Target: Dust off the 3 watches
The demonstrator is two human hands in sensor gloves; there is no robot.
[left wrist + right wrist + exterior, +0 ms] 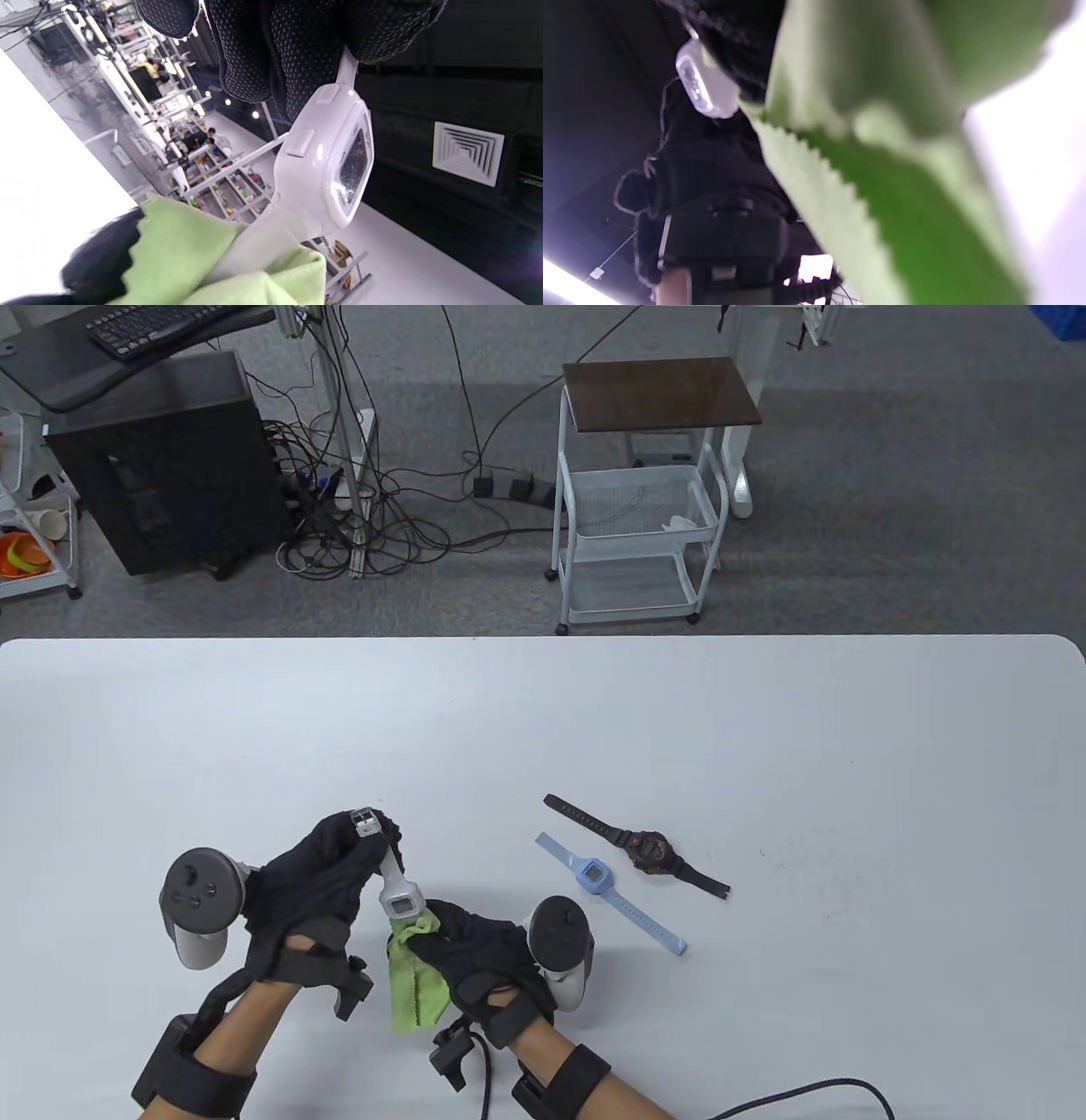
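Grey carpet fills the far part of the table view, with a white wire cart (632, 517) topped by a dark wood shelf, a black computer tower (165, 462) and a tangle of cables (373, 517) beside it. Nearer, a white table (764, 729) spans the frame. Low on its left side the left hand (310, 891), in a black glove with a tracker on its back, curls its fingers round the upper strap of a white watch (399, 895), lifting it off the surface with the buckle end sticking up past the fingers. Just right of it the right hand (471, 950), also gloved, pinches a green cloth (416, 980) against the lower part of the watch; the cloth hangs down toward the table. To the right, well apart from the hands, a blue watch (598, 875) and a black watch (649, 850) lie flat, side by side, both slanting from upper left to lower right. In the left wrist view, dotted black fingers (263, 55) at the top grip the strap above the white watch's case (324, 161), whose face turns to the right; its lower strap runs down into folds of the green cloth (178, 254). In the right wrist view, blurred green cloth (882, 190) with a zigzag edge covers most of the frame, and the white watch (704, 91) shows small at upper left, beside the dark glove.
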